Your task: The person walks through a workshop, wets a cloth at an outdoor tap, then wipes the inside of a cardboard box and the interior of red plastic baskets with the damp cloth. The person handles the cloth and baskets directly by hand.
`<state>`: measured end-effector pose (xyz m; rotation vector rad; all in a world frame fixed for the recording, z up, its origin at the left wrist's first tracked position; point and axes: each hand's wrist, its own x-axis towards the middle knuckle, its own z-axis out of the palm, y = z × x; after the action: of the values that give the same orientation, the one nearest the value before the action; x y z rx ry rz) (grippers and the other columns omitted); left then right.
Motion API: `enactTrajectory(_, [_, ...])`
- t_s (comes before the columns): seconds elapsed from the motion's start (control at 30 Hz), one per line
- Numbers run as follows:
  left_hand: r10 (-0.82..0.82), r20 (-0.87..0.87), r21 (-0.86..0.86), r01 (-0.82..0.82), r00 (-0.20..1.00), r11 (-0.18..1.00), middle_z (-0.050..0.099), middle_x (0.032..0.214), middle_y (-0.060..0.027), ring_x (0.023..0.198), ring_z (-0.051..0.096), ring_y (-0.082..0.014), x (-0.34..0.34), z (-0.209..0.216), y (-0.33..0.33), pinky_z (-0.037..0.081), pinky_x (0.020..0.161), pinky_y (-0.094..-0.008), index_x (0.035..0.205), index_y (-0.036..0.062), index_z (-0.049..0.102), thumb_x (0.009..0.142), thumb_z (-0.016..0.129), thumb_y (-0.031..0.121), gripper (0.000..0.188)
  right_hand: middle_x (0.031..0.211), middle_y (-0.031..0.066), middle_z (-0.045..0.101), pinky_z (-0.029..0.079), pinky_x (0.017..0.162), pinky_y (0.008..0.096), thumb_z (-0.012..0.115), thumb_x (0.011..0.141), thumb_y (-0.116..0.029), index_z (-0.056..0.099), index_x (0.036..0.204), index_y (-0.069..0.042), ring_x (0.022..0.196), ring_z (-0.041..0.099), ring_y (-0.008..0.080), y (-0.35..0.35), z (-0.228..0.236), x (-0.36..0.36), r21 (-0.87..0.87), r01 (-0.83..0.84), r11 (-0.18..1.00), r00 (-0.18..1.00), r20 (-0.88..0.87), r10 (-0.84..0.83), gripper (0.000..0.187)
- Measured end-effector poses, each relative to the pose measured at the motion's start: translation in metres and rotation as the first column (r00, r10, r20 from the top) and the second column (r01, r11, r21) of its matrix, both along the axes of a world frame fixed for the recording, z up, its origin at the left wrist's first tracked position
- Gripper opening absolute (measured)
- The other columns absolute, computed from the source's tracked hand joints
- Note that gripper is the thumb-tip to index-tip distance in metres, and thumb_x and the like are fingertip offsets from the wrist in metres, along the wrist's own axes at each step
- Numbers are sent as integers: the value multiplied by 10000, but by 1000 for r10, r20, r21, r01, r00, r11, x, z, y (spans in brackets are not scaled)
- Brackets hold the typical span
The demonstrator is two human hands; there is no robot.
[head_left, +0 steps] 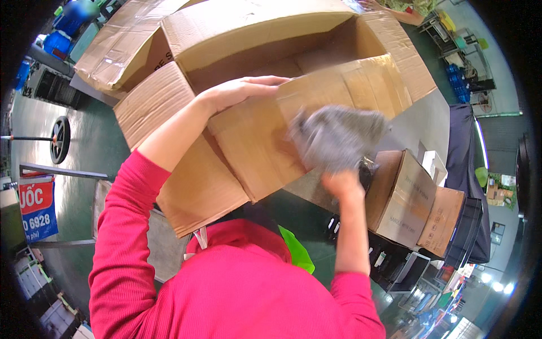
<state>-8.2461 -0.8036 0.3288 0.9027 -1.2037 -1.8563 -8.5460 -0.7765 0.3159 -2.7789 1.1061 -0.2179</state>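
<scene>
An opened cardboard box [248, 141] lies in front of me, its near flap spread toward me with shiny tape across it. My left hand [245, 90] rests on the box's upper edge, fingers stretched out along it; its thumb is hidden. In my right hand [341, 181] a grey cloth [341, 135] is bunched, held against or just over the taped panel. Motion blurs the cloth and this hand, so contact with the cardboard cannot be made out.
A second cardboard box [124, 45] adjoins at far left. Smaller cartons [401, 198] stand to the right, beside a black crate [468, 226]. Another person's hand [395, 11] shows at the far edge. A wheel [59, 139] and metal frame [65, 170] are at left.
</scene>
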Motion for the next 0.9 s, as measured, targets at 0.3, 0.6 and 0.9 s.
enactTrajectory(0.3, [260, -745, 515, 282, 615, 809, 365, 1436, -106, 1298, 362, -218, -17, 10, 20, 254, 1097, -365, 1434, 103, 298, 944, 376, 499, 634, 1482, 165, 259, 96, 1149, 440, 450, 897, -323, 374, 1389, -82, 1382, 200, 333, 27, 35, 147, 201, -209, 957, 955, 254, 155, 554])
enactTrajectory(0.6, [-117, -717, 182, 346, 687, 920, 434, 1374, -121, 1239, 435, -270, -14, -11, 2, 323, 1058, -428, 1445, 82, 252, 966, 355, 471, 626, 1493, 191, 209, 97, 1148, 416, 564, 838, -212, 277, 1419, -35, 1387, 159, 350, 45, 4, 122, -141, -39, 989, 930, 357, 88, 672])
enactTrajectory(0.9, [1, -472, 233, 124, 882, 965, 397, 1417, -90, 1263, 422, -196, -37, 43, 27, 332, 1056, -354, 1420, 47, 310, 946, 448, 308, 559, 1111, 285, 585, 417, 944, 480, 425, 890, -167, 619, 1116, -25, 1079, 542, 409, -77, -8, 6, 89, 674, 734, 634, -579, -512, 330])
